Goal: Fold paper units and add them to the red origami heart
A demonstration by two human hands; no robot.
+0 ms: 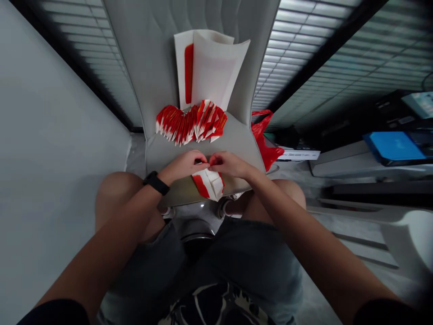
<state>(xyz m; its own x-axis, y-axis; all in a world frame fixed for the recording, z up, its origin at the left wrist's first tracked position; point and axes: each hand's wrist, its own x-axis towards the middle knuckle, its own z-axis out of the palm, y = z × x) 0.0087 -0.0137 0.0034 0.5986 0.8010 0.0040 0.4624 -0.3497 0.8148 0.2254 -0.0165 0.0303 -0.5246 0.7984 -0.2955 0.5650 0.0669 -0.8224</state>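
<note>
A red and white piece of folded paper (211,183) lies at the front edge of the chair seat, creased and partly folded. My left hand (187,163), below a black wristwatch, pinches its far edge. Close beside it, my right hand (227,163) grips the same edge with thumb and fingers together. The two hands nearly touch at the fingertips. Just beyond them sits a curved row of red and white folded paper pieces (191,123), packed tightly side by side. Behind that row, large white paper sheets (213,67) with a red strip lean on the chair back.
The grey chair (237,140) stands between my knees. A red plastic bag (265,142) is at its right side. Farther right are a blue box (395,146) and a white plastic chair (399,234). A wall (61,149) borders the left, with window blinds (287,40) behind.
</note>
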